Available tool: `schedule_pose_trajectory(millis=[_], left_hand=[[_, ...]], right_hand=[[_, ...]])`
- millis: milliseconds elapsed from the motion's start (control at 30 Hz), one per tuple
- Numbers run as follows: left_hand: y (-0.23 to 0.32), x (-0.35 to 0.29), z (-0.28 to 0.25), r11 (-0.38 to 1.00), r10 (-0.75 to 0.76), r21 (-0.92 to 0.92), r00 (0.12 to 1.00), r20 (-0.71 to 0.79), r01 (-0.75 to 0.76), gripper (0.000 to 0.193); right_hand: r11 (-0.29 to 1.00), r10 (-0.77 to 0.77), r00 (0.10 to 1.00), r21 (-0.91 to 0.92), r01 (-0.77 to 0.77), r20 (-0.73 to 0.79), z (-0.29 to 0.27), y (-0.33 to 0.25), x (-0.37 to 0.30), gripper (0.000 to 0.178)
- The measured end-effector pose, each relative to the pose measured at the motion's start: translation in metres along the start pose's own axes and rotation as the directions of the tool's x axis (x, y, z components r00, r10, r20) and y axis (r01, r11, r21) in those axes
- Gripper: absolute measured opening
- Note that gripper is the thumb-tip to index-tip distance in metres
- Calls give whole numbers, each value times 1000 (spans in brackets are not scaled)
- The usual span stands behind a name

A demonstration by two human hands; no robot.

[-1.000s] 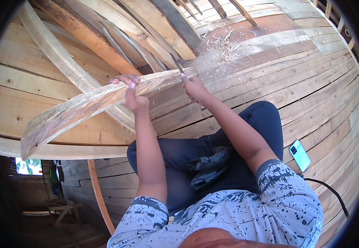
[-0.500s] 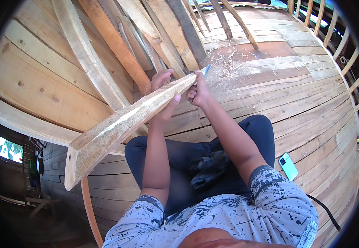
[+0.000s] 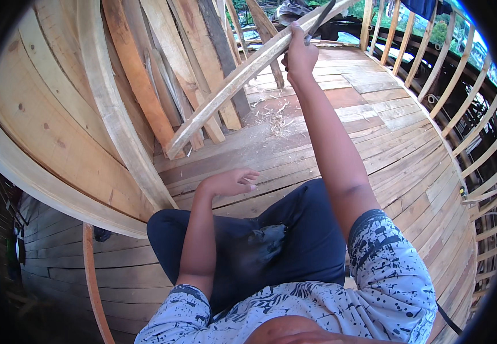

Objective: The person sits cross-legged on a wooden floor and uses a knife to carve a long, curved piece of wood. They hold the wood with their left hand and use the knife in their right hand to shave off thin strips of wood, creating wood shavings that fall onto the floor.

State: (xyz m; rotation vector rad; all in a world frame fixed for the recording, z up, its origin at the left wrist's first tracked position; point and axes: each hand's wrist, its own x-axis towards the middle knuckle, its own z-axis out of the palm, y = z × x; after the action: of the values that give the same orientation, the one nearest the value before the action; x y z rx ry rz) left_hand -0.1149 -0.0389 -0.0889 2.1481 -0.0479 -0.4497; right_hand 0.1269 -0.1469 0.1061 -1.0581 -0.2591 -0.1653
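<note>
My right hand point(image 3: 301, 54) is raised far ahead at arm's length, closed around a long pale wooden beam point(image 3: 231, 86). A dark, narrow blade-like tool point(image 3: 321, 22) sticks up beside the same fist; its handle is hidden, so its exact kind is unclear. The beam slants from the upper right down to the left, its near end by the upright boards. Above my lap, my left hand point(image 3: 231, 182) is apart from the beam. It holds nothing, with its fingers loosely stretched.
Curved planking with a thick rib point(image 3: 108, 86) rises on the left. Several loose boards point(image 3: 139, 74) lean against it. Wood shavings point(image 3: 276, 117) lie on the plank floor point(image 3: 397, 149). A slatted railing point(image 3: 437, 69) runs along the right side.
The beam has swung up and away, lifted by my right hand. My left hand has let go of it and dropped back toward my lap. The view has shifted, and the phone is out of sight.
</note>
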Motion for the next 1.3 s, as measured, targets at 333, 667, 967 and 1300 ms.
schedule_pose_trajectory(millis=[333,667,967,1300], left_hand=[[2,-50,-40,912,218,-114,703,-677,-393,63],[-36,1,-70,737,232,-41,309,-922,-674,81],[-47,13,-60,484,-233,-134,21,-972,-865,49],[-13,0,-66,507,-83,-81,45,-996,-858,51]], right_hand=[[580,-338,637,-380,720,692,50,41,-48,59],[677,-149,328,-146,721,933,70,87,-130,58],[821,82,667,-429,376,740,-11,128,-154,48],[525,636,748,-817,-237,192,-143,280,-181,48]])
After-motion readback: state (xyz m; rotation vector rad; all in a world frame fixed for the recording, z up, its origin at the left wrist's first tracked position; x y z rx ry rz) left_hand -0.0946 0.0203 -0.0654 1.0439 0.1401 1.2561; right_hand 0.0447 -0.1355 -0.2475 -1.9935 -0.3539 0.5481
